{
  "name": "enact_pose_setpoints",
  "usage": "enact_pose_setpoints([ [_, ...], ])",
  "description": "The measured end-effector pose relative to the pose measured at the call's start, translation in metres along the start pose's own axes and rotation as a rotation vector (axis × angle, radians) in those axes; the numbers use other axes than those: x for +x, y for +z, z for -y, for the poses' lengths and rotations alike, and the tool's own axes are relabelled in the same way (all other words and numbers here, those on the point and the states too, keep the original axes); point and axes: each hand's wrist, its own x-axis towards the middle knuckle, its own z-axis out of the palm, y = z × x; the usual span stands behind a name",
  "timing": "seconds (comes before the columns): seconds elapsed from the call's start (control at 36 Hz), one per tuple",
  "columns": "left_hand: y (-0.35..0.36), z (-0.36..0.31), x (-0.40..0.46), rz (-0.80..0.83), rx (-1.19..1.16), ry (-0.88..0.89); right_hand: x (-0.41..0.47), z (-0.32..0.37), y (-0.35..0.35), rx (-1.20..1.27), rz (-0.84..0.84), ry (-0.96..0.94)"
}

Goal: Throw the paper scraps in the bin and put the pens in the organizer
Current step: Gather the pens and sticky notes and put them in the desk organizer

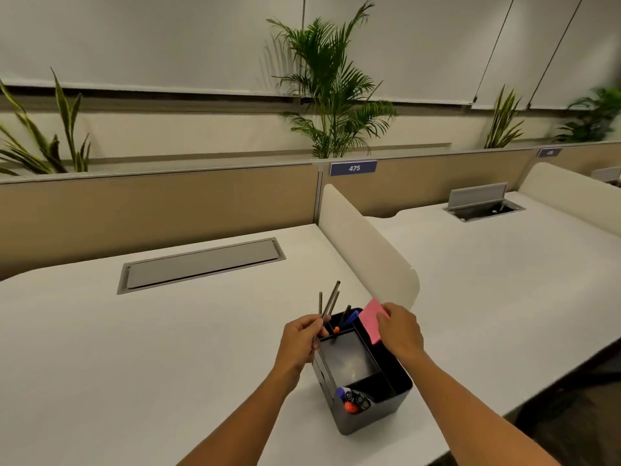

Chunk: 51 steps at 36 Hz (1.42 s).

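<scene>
A black desk organizer (pixel 398 381) stands on the white desk near its front right edge. Its far compartment holds a few pens (pixel 346 318), and its near small compartment holds markers (pixel 354 400). My left hand (pixel 302 341) is at the organizer's left far corner, closed around three thin dark pens (pixel 330 301) that point up and away. My right hand (pixel 400 329) is over the organizer's far right side, pinching a pink sticky-note pad (pixel 371 319) whose lower edge dips into the right slot. No bin is in view.
A grey cable hatch (pixel 201 264) is set flush in the white desk (pixel 134 348) ahead. A cream divider panel (pixel 366 243) rises just beyond the organizer, separating a second desk on the right with an open cable hatch (pixel 484 205). Plants line the partition behind.
</scene>
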Motion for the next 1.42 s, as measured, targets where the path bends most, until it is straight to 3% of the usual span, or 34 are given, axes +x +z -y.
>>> enact_pose_setpoints([
  [0.36,0.013,-0.003,0.011,-0.045,0.009,-0.006,0.023,0.0,0.007,0.047,0.052,-0.067],
  [0.5,0.014,-0.006,0.014,-0.048,0.024,0.001,0.027,0.026,0.009,0.229,0.034,-0.208],
  [0.81,0.011,-0.006,0.022,-0.033,0.107,0.092,0.023,0.086,0.007,0.561,0.233,-0.319],
  [1.06,-0.013,0.0,0.027,-0.27,-0.147,0.14,0.018,0.1,-0.002,0.533,0.03,-0.465],
  [1.42,-0.028,-0.009,0.03,-0.329,-0.052,0.139,0.014,0.087,0.029,0.256,0.2,-0.401],
])
